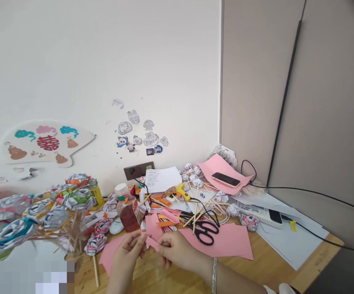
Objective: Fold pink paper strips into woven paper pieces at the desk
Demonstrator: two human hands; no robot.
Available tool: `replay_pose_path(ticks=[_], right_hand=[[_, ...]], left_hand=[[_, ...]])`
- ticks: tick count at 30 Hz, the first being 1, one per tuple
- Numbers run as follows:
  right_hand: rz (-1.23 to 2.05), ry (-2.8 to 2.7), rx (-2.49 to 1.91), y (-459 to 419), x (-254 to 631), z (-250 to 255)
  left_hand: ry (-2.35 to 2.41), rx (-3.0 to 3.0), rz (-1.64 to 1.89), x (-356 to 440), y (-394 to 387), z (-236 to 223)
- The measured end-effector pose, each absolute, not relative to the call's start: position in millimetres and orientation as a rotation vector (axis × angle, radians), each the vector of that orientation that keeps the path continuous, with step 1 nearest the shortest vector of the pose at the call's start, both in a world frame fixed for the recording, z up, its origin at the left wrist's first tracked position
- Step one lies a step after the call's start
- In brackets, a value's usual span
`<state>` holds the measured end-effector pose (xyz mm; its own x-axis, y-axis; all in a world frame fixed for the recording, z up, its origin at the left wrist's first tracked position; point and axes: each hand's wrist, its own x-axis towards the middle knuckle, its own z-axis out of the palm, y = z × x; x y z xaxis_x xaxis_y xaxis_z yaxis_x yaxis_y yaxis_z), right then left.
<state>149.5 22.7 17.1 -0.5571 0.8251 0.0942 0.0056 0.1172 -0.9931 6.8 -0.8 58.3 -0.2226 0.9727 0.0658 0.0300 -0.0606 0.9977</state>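
Between my two hands is a small strip of pink paper (pixel 152 243), held above the front of the wooden table. My left hand (pixel 130 251) pinches its left end, and my right hand (pixel 173 249), with a silver bracelet on the wrist, pinches the right end. Pink paper sheets (pixel 233 241) lie beneath and beside the hands. Just right of my right hand rest black-handled scissors (pixel 205 232). A bottle of reddish liquid (pixel 129 210) with a white cap stands behind my left hand.
Paper roses (pixel 79 200) on sticks crowd the left side. A yellow glue gun (pixel 181 192) lies among sticks and scraps. A phone (pixel 225 179) sits on pink paper at the back. Cables cross the right side over a white box (pixel 259 214) and white sheets (pixel 296 241).
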Motion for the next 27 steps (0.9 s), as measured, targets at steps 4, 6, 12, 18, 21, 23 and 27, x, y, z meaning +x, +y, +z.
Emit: replay_pose_path(ticks=[4, 6, 12, 18, 21, 23, 27], right_hand=[[1.394, -1.69, -0.842, 21.5, 146.7, 12.1], [1.368, -1.704, -0.87, 20.2, 145.2, 12.1], [1.28, -1.706, -0.955, 13.7, 137.2, 14.8], [1.402, -1.87, -0.772, 8.7, 135.1, 12.3], [1.396, -1.906, -0.751, 8.4, 136.4, 10.7], [1.398, -1.909, -0.779, 8.8, 135.9, 8.4], [1.268, -1.967, -0.793, 10.8, 131.8, 0.6]], left_hand=[[1.359, 1.147, 1.324, 14.7, -1.3, 46.1], [1.383, 1.082, 1.402, 16.8, -3.2, 43.1], [1.201, 0.942, 1.455, 13.4, 1.1, 33.1], [1.105, 0.893, 1.419, 15.2, 2.0, 28.6], [1.099, 0.829, 1.437, 16.3, 0.6, 31.5], [1.074, 0.804, 1.417, 16.1, 0.7, 33.2], [0.958, 0.806, 1.444, 15.6, 0.3, 34.1]])
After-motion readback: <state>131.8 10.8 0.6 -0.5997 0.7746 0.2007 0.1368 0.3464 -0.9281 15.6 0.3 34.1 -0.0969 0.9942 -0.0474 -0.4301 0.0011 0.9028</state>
